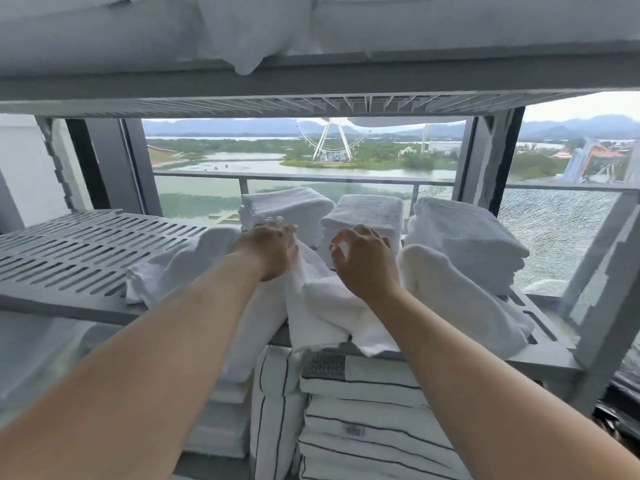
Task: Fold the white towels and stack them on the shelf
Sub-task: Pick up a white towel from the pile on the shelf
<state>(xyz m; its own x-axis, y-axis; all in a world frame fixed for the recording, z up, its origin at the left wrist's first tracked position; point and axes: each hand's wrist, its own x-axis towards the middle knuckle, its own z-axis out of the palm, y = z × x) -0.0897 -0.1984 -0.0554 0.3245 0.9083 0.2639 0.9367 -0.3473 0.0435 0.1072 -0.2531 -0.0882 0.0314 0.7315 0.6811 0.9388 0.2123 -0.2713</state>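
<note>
While left hand [273,249] seemingly pinches towel [311,306], right hand [360,261] hovers open

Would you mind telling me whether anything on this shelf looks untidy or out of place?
Yes: a loose white towel lies crumpled at the slatted shelf's front edge, drooping over it, unlike the three neat folded stacks behind. The left hand grips it; the right hand hovers open above.

No text can be read here: a small woven label [354,430] on a striped folded linen [363,441] below the shelf [86,251] is too blurred to make out.
</note>
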